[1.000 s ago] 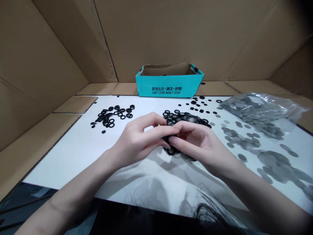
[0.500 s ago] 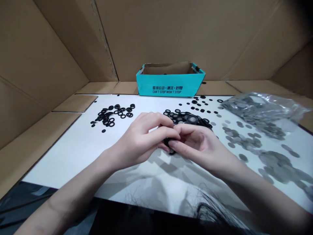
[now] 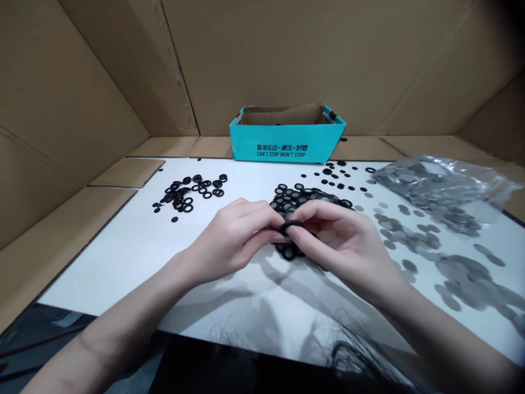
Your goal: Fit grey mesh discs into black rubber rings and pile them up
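A black ring (image 3: 292, 223) is pinched between my two hands, seen nearly edge-on above the table. My left hand (image 3: 240, 232) grips its left side with thumb and fingers. On the other side, the thumb and forefinger of my right hand (image 3: 338, 232) close on the same ring. Whether a disc sits inside the ring, I cannot tell. Behind and below the hands lies a heap of black rings with grey mesh-like discs in them (image 3: 289, 192), partly hidden by my right hand.
A loose group of black rings (image 3: 180, 198) lies at left. Grey discs (image 3: 463, 273) are scattered at right, below a clear plastic bag (image 3: 443, 180) of more discs. A turquoise box (image 3: 287, 143) stands at the back against cardboard walls (image 3: 311, 60). Small black discs (image 3: 334, 176) lie near it.
The left fingers have drawn back and curled into a pinch. The black ring between the hands now shows clearly, as does more of the heap behind.
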A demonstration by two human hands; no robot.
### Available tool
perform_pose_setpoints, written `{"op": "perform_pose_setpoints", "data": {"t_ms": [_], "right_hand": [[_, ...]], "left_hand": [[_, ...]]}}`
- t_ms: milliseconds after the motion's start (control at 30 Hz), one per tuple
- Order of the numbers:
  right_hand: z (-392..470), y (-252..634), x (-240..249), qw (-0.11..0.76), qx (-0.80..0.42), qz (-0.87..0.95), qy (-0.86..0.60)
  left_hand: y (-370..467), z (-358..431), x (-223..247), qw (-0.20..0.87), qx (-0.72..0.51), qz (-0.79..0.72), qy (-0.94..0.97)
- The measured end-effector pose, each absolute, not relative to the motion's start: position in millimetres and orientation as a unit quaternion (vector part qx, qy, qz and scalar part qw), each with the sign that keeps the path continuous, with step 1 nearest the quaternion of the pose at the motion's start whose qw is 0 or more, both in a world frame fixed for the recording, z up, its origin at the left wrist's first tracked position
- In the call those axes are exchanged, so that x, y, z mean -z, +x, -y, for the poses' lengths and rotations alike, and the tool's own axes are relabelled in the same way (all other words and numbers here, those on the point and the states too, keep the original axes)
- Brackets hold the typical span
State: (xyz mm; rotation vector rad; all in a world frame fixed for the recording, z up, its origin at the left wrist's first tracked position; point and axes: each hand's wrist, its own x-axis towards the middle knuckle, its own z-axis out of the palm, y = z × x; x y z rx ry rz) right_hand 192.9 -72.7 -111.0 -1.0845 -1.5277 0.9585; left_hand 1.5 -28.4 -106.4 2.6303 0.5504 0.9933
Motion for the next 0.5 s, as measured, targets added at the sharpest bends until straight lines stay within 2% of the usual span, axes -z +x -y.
{"op": "perform_pose_setpoints", "data": {"t_ms": [200, 333, 500], "right_hand": [[72.2, 199.5, 106.9, 0.474, -0.264, 0.728, -0.419], [71.4, 201.4, 104.6, 0.448, -0.229, 0.762, -0.408], [72.9, 198.7, 105.3, 0.456, -0.214, 0.758, -0.414]], "left_hand": [[-1.8, 31.2, 103.6, 0.171, -0.322, -0.198, 0.91], [-2.5, 31.2, 101.6, 0.175, -0.306, -0.199, 0.914], [-2.3, 31.7, 101.0, 0.185, -0.287, -0.187, 0.921]]}}
